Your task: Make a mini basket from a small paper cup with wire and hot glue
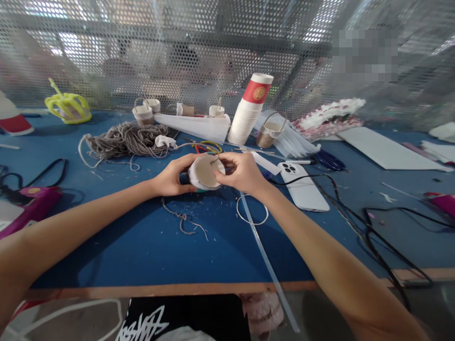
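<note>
Between my hands a small paper cup (205, 171) is tilted so that its pale inside faces me. Whitish material wraps its rim, and a thin cord or stem shows at its far right edge. My left hand (174, 176) is closed around the cup's left side. With thumb and fingers, my right hand (241, 173) pinches the right rim and the cord there. A knotted piece of grey cord (182, 217) lies on the blue table just below. Close to my right hand are a clear glue stick (261, 246) and a white loop (253, 210).
Grey yarn (124, 138) lies at the back left, near small handled cups (142, 115). A stack of paper cups (249, 111) leans behind my hands. Rightward are a white phone (304, 186) and black cables (369, 237). A magenta glue gun (35, 206) sits left.
</note>
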Demonstrator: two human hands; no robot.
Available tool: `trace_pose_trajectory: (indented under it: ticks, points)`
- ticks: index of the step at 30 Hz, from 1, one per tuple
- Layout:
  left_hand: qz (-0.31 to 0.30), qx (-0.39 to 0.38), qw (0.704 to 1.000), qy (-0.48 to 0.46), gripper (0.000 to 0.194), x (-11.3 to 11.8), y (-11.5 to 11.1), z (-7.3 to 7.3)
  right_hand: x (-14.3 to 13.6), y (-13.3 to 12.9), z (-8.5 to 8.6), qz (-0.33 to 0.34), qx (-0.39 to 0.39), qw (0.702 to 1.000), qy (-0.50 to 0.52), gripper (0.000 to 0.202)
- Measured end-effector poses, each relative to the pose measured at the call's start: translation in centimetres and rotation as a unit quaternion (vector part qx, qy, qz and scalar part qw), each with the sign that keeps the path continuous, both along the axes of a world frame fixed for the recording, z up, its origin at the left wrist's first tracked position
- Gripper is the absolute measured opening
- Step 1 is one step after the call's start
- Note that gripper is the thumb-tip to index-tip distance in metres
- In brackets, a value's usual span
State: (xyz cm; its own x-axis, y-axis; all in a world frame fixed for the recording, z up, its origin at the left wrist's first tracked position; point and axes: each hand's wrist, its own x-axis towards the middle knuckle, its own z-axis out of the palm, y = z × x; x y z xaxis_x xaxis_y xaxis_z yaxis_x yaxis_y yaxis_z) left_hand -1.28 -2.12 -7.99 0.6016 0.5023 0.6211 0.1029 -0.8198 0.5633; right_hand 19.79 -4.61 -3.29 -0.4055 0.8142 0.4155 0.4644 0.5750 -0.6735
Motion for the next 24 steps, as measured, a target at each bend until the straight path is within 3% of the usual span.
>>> trace_pose_trajectory:
  ticks: [11,17,24]
  points:
    - [0.006,0.069,0.998,0.006,0.071,-0.08,0.12,-0.06,-0.27,-0.18,0.01,-0.029,0.003,0.999,-0.025,0.014]
    - [-0.004,0.028,1.0,0.014,0.075,-0.14,0.07,0.05,-0.39,-0.38,-0.09,-0.046,0.01,0.999,-0.024,0.014]
    - [-0.005,0.053,0.998,0.011,0.075,-0.05,0.1,-0.01,-0.57,-0.46,-0.1,-0.062,0.023,0.998,-0.016,0.013]
